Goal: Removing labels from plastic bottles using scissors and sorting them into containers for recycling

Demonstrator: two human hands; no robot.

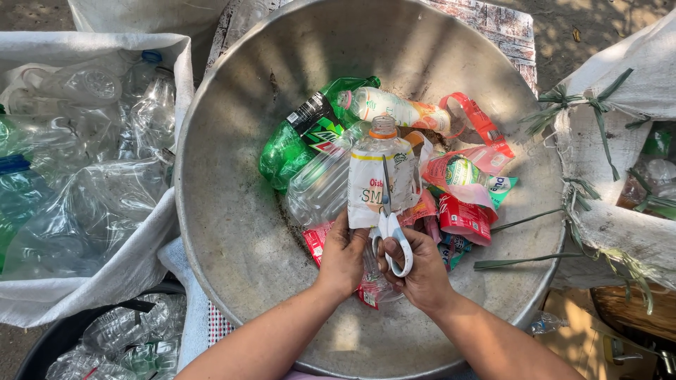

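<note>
My left hand (343,257) grips the base of a clear plastic bottle (381,144) with a white label and an orange neck ring, held over a big metal basin (232,211). My right hand (422,271) holds white-handled scissors (389,229); their blades run up along the bottle's label. Behind the bottle lie a crushed green bottle (296,141), a white bottle (394,107) on its side and a crushed clear bottle (320,186). Cut red and white labels (465,214) are heaped to the right of my hands.
A white sack (105,274) full of crushed clear bottles stands at the left. A black bin (56,345) with more clear bottles sits at the lower left. Another white sack (605,155), tied with green strips, stands at the right. Dirt ground lies beyond.
</note>
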